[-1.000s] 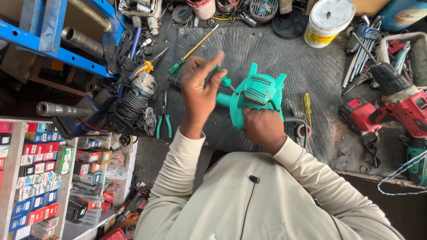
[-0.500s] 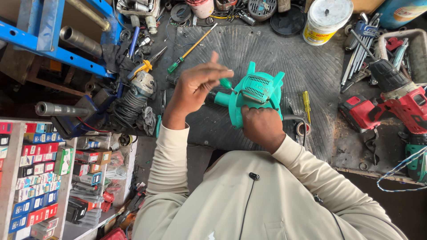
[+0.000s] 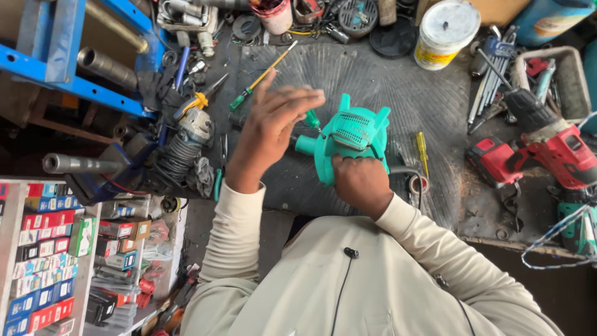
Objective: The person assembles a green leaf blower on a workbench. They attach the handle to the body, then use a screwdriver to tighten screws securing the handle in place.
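Holding teal blower point(image 3: 349, 144) upright in right hand point(image 3: 360, 182) grip; left hand point(image 3: 268, 134) released beside it, casing still closed.

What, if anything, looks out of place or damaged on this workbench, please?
A bare motor armature with exposed windings lies loose left of the left hand. The right hand grips the teal blower, which looks intact.
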Tool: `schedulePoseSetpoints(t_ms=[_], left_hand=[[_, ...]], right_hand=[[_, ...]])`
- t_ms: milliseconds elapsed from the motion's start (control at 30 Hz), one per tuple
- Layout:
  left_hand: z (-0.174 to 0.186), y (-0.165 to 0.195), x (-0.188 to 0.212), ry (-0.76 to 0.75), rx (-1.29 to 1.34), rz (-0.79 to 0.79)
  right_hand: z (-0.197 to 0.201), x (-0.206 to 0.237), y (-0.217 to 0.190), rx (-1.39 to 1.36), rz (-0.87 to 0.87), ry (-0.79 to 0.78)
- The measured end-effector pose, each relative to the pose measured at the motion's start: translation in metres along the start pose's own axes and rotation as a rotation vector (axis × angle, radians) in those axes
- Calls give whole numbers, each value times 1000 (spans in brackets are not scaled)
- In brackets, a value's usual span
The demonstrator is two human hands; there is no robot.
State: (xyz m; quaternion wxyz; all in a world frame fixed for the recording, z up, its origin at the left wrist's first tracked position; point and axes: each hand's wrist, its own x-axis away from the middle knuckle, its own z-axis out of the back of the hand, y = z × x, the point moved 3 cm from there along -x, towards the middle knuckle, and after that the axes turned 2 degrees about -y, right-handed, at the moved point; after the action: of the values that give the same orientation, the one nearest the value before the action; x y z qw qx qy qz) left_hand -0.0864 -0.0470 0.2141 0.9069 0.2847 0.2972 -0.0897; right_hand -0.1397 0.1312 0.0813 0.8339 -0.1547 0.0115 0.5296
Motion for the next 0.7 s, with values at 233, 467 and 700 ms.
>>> schedulePoseSetpoints(t_ms=[233, 467, 700], left_hand=[[-13, -5, 2, 44, 333, 142], [-42, -21, 18, 173, 838, 255], [-64, -35, 13, 88, 1216, 278]], right_hand=[[0, -1, 0, -1, -30, -54], [0, -1, 0, -31, -33, -73], [-1, -3, 0, 0, -34, -66]])
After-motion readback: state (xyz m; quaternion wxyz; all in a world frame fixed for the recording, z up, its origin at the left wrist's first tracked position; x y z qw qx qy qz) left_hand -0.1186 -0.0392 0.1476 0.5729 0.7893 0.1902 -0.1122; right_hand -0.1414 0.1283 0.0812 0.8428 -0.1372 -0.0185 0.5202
